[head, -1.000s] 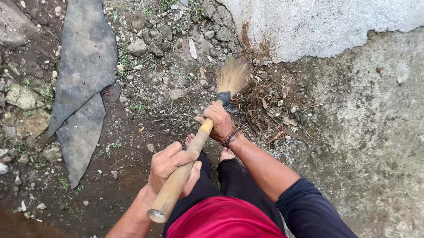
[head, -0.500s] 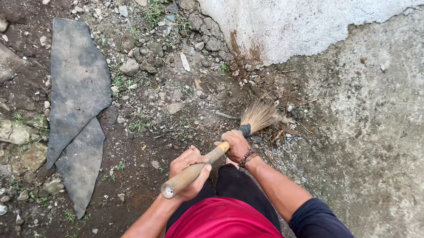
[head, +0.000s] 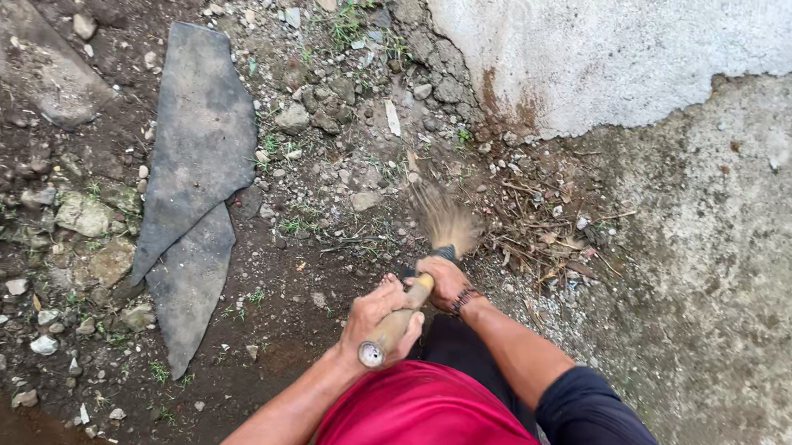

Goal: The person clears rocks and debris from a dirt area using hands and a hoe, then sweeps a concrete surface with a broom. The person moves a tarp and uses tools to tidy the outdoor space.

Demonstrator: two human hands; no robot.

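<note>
Two hands grip one broom: left hand at the handle's end, right hand lower. Bristles blurred over dry twigs. Risk: loose stones could snag the bristles.

Soft, even daylight, no hard shadows; sharp ground, broom bristles smeared, perhaps motion blur.

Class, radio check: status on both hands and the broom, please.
Left hand grips broom handle end; right hand grips lower. Broom bristles on dirt by twigs. Nothing blocking.
</note>
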